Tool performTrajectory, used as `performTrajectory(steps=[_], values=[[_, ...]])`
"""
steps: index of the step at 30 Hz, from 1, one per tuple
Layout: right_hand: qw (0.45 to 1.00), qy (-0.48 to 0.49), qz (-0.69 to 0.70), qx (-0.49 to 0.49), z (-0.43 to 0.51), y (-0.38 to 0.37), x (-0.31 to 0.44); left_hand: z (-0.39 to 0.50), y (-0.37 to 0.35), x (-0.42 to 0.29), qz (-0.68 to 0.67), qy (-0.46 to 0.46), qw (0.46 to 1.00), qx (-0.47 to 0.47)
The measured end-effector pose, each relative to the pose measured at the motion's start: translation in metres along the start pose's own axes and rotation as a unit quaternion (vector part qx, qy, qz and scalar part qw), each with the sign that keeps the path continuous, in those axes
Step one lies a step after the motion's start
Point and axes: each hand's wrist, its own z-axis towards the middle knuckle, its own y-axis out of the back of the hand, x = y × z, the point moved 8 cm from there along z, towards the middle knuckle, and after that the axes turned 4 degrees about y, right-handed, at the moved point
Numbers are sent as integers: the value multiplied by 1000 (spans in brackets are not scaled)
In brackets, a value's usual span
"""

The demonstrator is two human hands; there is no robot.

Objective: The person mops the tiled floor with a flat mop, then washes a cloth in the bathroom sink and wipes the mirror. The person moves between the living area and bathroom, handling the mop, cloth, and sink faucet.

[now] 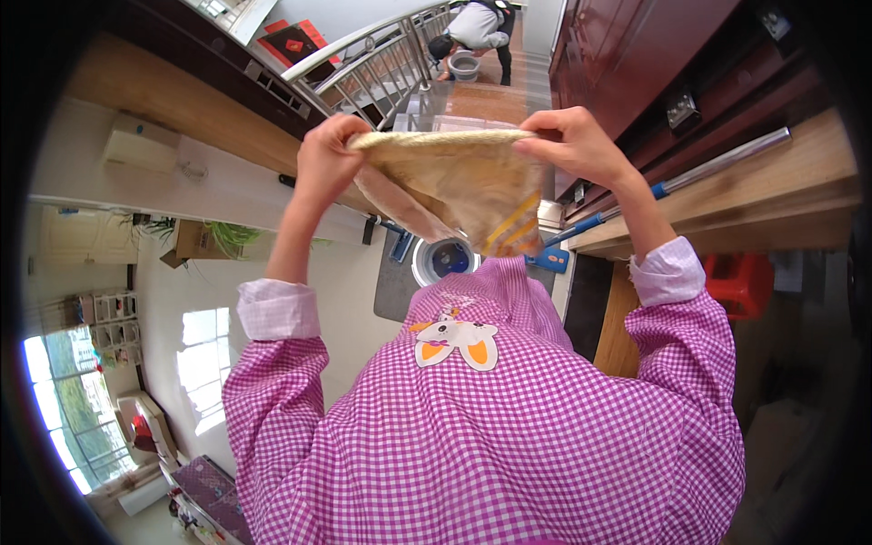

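Note:
A yellowish towel cloth (449, 170) with orange stripes near its lower right corner hangs stretched between my two hands. My left hand (330, 157) pinches its upper left corner, and the upper right corner is gripped by my right hand (575, 146). The cloth's lower part looks slightly blurred. Below it, partly covered by the cloth, a round bucket (446, 262) with dark bluish contents stands on a grey mat (392, 289).
A blue flat mop head (548, 259) lies right of the bucket; a pole with a metal end (729, 160) leans along the door frame. Ahead, a person (477, 30) bends over a grey bucket (464, 66) beside a metal railing (368, 51). A red plastic stool (739, 285) stands at right.

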Motion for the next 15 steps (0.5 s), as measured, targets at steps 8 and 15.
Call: performTrajectory(steps=[8, 15], values=[[990, -88, 17, 111, -22, -41, -51, -98, 0, 115, 56, 99, 983, -141], [998, 8, -33, 55, -15, -12, -74, -122, 16, 156, 86, 134, 977, -144]])
